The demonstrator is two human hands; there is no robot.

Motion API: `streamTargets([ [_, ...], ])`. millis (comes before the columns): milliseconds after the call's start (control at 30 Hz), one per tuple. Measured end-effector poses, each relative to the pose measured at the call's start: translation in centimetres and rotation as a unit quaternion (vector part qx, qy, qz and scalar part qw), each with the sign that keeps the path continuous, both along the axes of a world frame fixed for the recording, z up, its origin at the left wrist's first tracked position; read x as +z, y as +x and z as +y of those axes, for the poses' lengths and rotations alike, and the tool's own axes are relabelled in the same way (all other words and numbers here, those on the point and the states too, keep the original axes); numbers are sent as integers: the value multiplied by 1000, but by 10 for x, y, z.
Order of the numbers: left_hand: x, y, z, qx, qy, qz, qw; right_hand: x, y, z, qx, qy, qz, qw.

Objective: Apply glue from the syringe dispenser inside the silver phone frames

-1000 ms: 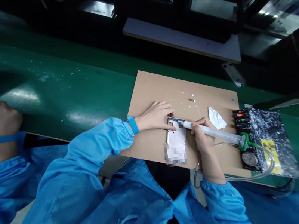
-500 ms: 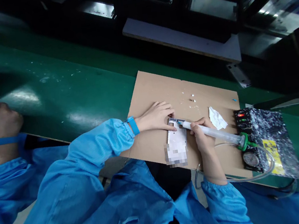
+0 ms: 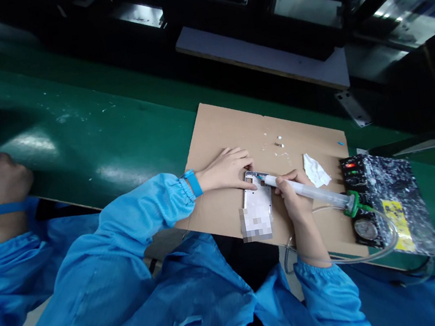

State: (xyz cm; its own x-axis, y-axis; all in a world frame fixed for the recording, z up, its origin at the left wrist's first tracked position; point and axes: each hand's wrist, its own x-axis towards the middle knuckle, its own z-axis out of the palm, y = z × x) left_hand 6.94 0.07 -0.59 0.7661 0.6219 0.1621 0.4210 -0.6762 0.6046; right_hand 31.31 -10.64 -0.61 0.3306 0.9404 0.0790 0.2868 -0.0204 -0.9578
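Observation:
A flat silvery phone frame (image 3: 258, 200) lies on a cardboard sheet (image 3: 232, 127), its lower end blurred out by pixelation. My left hand (image 3: 227, 171) holds the frame at its upper left, thumb on its face and fingertips at the top corner. In my right hand (image 3: 295, 200) is a clear dispensing syringe (image 3: 317, 194), gripped low on the barrel and slanted. The syringe's needle tip reaches the frame's top edge, close to my left fingers. A green cap (image 3: 352, 204) at its back end joins a clear hose.
Right of the cardboard stands a paint-spattered dispenser box (image 3: 400, 194) with a gauge (image 3: 365, 229). Crumpled white tissue (image 3: 316, 170) and small white bits (image 3: 279, 142) lie on the cardboard. A co-worker's hand (image 3: 3, 177) is at far left on the green bench (image 3: 113, 130).

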Motion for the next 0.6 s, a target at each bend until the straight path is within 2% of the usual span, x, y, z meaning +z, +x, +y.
streamTargets([
  [600,3,0,0,-4,-7,4,1000,-10,5,-1,-5,-5,-5,1000],
])
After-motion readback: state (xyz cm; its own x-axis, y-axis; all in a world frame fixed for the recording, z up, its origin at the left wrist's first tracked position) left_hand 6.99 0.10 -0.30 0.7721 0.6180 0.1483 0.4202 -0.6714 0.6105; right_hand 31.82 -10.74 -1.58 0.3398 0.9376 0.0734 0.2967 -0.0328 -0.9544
